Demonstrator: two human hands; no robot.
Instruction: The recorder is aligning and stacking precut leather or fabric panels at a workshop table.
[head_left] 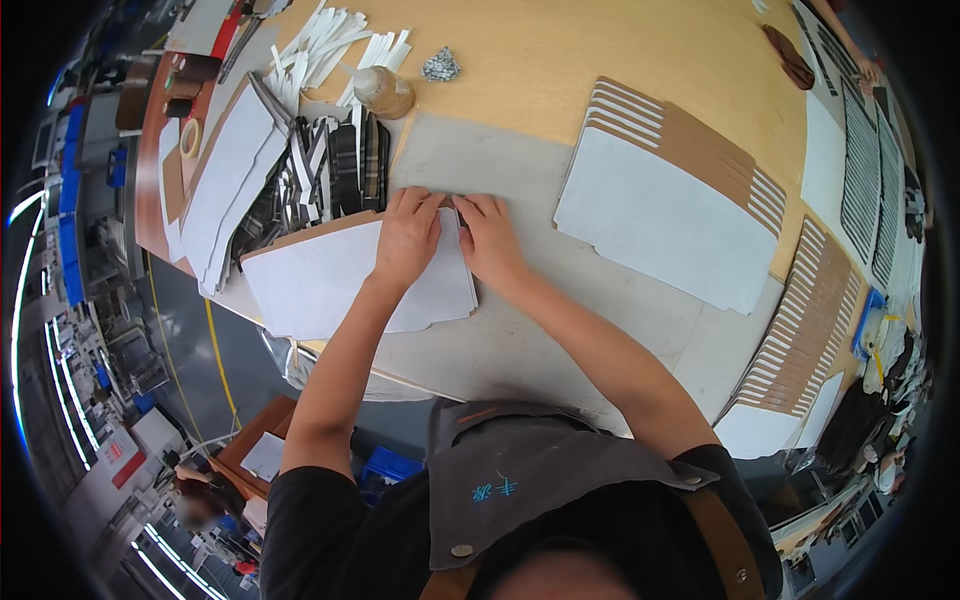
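A white panel (330,275) with a brown upper edge lies in front of me, a little left of the middle. My left hand (408,240) rests over its upper right part, fingers bent together on the brown edge. Close beside it, my right hand (488,245) pinches the same edge at the right corner. The fingertips nearly meet, and the bit of edge beneath them is mostly hidden. Just beyond the left hand lies a pile of black and white strips (318,165).
To the right lies a stack of white panels (665,210) with brown striped tops; another brown striped stack (800,320) sits farther right. White sheets (230,185) lean at the left. A bottle (383,92), white strips (320,45) and a clump of small grey pieces (441,65) stand at the back.
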